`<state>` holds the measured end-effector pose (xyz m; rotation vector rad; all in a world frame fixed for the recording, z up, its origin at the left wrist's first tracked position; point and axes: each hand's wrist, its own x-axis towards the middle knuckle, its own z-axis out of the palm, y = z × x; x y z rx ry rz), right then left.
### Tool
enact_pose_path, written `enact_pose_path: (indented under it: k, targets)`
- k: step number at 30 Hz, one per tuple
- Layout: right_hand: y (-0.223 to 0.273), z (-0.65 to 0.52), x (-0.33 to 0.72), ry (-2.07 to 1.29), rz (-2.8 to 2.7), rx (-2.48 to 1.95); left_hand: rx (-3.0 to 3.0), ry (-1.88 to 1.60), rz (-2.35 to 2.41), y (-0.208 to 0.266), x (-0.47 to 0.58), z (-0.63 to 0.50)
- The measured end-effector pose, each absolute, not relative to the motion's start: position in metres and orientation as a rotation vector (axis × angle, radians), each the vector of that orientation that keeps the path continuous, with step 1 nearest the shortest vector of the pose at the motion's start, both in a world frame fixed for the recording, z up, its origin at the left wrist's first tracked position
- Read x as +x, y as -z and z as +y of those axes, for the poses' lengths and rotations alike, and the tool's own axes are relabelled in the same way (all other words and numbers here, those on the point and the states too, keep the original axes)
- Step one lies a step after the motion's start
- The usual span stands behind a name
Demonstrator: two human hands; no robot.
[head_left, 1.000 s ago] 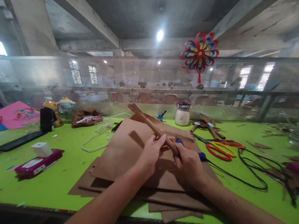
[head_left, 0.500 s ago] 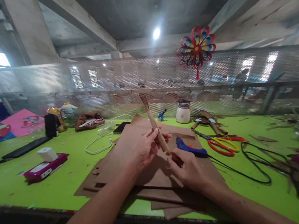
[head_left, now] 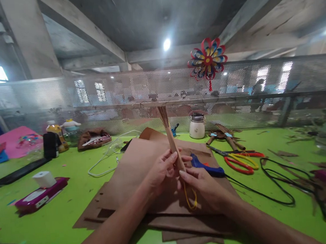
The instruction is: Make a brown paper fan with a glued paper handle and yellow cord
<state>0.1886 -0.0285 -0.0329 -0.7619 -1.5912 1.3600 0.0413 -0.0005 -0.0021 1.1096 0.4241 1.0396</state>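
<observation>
A brown paper roll [head_left: 170, 137], its upper end cut into a thin fringe, stands tilted in front of me. My left hand [head_left: 162, 170] is closed round its middle, thumb on the near side. My right hand [head_left: 202, 179] pinches the lower end between thumb and fingers. From that end hangs a loop of yellow cord [head_left: 195, 206]. Beneath both hands lies a stack of brown paper sheets [head_left: 139, 156]. Just right of the roll, a blue glue gun [head_left: 210, 167] rests on the paper, partly behind my right hand.
Scissors with red handles [head_left: 239, 165] and a yellow-handled pair [head_left: 249, 160] lie to the right, beside a black cable [head_left: 278, 199]. A white jar [head_left: 196, 126] stands behind. On the left are a purple power strip [head_left: 42, 195] and a white charging cable [head_left: 102, 174].
My right hand has come up onto the roll's lower end, and the yellow cord now hangs below it as a loop. The roll is more upright. The view has shifted slightly.
</observation>
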Motion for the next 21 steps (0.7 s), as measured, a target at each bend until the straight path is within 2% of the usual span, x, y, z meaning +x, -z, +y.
enact_pose_path:
  k: [10, 16, 21]
  targets:
    - [0.045, -0.027, 0.188, -1.832, -1.326, -0.513, 1.108, -1.016, 0.331, -0.005, 0.037, -0.008]
    - [0.041, -0.031, 0.188, -1.854, -1.347, -0.512, 1.075, -1.03, 0.314, -0.002, 0.038, -0.005]
    - [0.045, -0.031, 0.187, -1.714, -1.413, -0.642, 1.055, -1.045, 0.33, -0.002, 0.039, -0.004]
